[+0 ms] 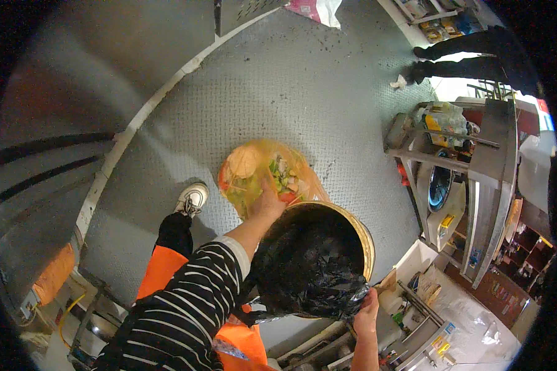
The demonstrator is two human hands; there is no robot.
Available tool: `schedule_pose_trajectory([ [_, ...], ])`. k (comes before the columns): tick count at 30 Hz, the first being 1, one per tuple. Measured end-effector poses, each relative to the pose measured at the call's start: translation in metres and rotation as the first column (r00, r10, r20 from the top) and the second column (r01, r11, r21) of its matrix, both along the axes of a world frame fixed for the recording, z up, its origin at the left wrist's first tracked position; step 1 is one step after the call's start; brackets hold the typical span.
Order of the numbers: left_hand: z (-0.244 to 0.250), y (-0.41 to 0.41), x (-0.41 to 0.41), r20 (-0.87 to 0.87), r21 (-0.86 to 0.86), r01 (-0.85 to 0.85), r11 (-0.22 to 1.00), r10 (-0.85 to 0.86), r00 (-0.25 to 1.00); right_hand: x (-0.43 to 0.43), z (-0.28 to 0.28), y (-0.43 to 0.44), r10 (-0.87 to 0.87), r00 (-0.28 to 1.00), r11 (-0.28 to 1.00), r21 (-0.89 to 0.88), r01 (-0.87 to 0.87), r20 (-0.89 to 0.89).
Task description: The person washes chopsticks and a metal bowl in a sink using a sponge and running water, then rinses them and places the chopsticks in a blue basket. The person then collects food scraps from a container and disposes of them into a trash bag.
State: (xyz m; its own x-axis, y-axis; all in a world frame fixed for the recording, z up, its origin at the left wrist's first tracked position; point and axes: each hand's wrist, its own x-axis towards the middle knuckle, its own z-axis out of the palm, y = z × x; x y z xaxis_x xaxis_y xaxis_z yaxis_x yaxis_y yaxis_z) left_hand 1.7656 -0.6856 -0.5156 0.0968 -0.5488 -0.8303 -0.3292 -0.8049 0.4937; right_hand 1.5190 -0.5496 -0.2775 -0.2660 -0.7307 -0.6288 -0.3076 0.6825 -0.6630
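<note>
A cylindrical bin [368, 250] with a yellowish rim stands close in front of me, its mouth towards me. A black plastic bag [313, 259] lines it and hangs over the near rim. My right hand [366, 311] grips the black bag's edge at the lower right of the rim. Beyond the bin, a translucent yellow plastic bag [241, 185] lies on the floor, holding green and red food scraps and a round pale item [242, 162]. My left hand [267, 201] grips the yellow bag at its near side, beside the bin rim; its fingertips are partly hidden by the film.
Grey checkered floor [278, 92] surrounds the bags. A steel-framed work table with shelves [489, 153] stands at the right. Another person's dark-clothed legs [469, 55] are at the upper right. My shoe [194, 197] is left of the yellow bag. A pink-and-white sack [318, 10] lies at the top.
</note>
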Motion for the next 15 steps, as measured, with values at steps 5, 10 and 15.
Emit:
schedule_pose_trajectory([
  [5,0.018,0.050,0.022,-0.146,-0.527,-0.155,0.835,0.091,0.985,-0.016,-0.028,-0.003,-0.033,0.998,0.999,0.023,0.032,0.045],
  [10,0.053,0.127,0.059,-0.055,-0.265,0.405,0.875,-0.433,0.900,0.017,-0.052,-0.029,0.019,0.997,0.999,0.034,-0.017,-0.078],
  [15,0.038,0.131,0.054,-0.246,-0.259,0.314,0.913,-0.376,0.893,0.071,-0.090,-0.045,-0.001,0.987,0.998,-0.055,-0.007,-0.159],
])
